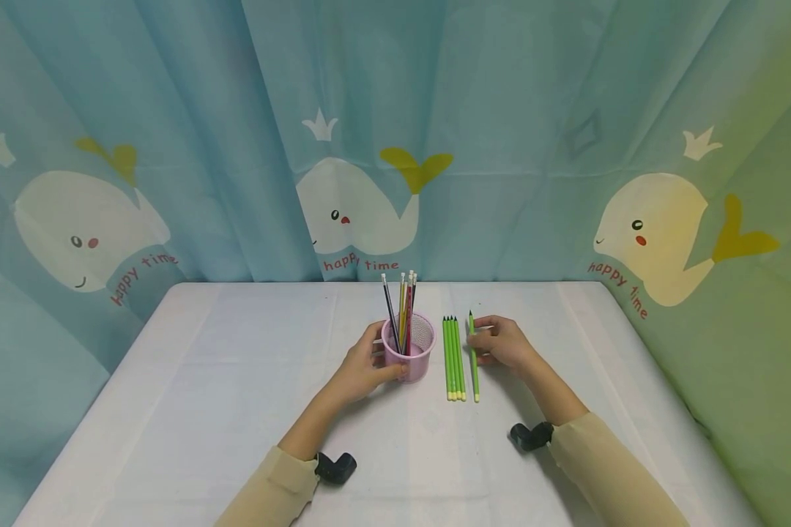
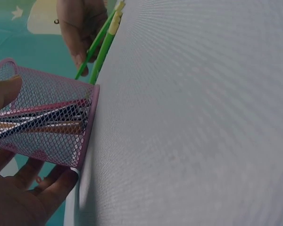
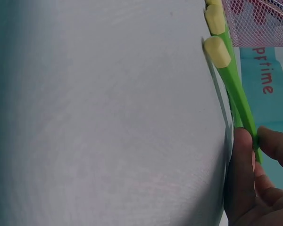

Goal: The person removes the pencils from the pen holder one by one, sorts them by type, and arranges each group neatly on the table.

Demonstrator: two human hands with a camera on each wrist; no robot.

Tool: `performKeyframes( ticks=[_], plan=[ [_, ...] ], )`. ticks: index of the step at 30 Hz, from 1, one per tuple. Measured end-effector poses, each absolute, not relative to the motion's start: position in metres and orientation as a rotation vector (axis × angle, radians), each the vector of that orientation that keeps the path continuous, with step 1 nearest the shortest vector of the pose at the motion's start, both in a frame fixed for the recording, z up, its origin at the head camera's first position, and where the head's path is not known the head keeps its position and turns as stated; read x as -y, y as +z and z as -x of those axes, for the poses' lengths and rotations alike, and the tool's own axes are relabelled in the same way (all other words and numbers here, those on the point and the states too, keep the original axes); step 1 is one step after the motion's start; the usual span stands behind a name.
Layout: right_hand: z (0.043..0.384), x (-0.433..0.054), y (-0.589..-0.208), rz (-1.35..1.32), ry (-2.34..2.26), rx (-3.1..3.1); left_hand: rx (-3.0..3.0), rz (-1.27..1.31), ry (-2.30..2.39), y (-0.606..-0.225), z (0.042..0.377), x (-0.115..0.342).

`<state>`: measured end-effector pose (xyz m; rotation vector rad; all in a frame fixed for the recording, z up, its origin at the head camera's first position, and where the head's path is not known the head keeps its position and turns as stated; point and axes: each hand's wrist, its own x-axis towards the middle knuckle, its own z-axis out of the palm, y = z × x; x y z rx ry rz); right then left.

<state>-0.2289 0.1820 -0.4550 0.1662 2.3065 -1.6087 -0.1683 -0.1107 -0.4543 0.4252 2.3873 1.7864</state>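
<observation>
A pink mesh pen cup (image 1: 417, 366) stands upright on the table with several pencils (image 1: 405, 315) leaning inside it. My left hand (image 1: 364, 369) grips the cup from its left side, thumb at the front and fingers behind, as the left wrist view also shows. To the right of the cup, several green pencils (image 1: 453, 359) with pale yellow ends lie side by side. My right hand (image 1: 503, 342) pinches one more green pencil (image 1: 474, 366) between thumb and finger, just right of that row. In the right wrist view this pencil (image 3: 238, 94) slants, its yellow end close over the tabletop.
The table (image 1: 191, 410) has a white cloth over it. Behind and at the sides hangs a blue-green curtain (image 1: 514, 110) printed with whales. A black device (image 1: 336, 468) sits at the left wrist and another black device (image 1: 530, 437) at the right one.
</observation>
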Motion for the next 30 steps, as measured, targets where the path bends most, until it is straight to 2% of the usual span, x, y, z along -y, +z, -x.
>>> performKeyframes(
  ticks=[22, 30],
  plan=[
    [0.228, -0.179, -0.454, -0.133, -1.546, -2.378, -2.372, -0.429, 1.812, -0.459, 0.171, 0.111],
    [0.219, -0.172, -0.441, 0.094, -1.463, -2.601, -2.361, -0.432, 1.819, -0.459, 0.171, 0.111]
  ],
)
